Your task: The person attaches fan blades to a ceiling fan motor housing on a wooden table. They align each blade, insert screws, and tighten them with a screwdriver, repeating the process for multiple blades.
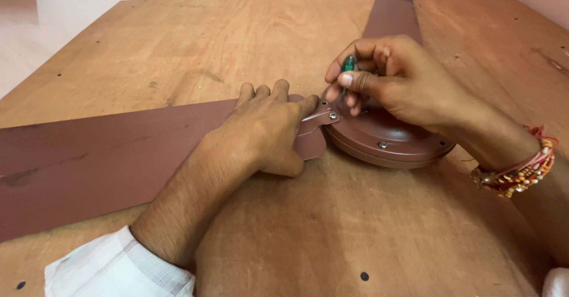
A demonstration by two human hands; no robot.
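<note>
Screwdriver (348, 66), pinched in right hand (394, 77), should stand upright on the bracket screw (333, 115) at hub's (388, 138) nine o'clock edge, while left hand (269, 128) presses blade (106, 160) flat against table (178, 48).

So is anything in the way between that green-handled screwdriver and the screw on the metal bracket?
Nothing visible. The right hand holds the green-handled screwdriver just above the silver bracket screw; its tip is hidden behind fingers. The left hand presses the brown fan blade beside it.
</note>
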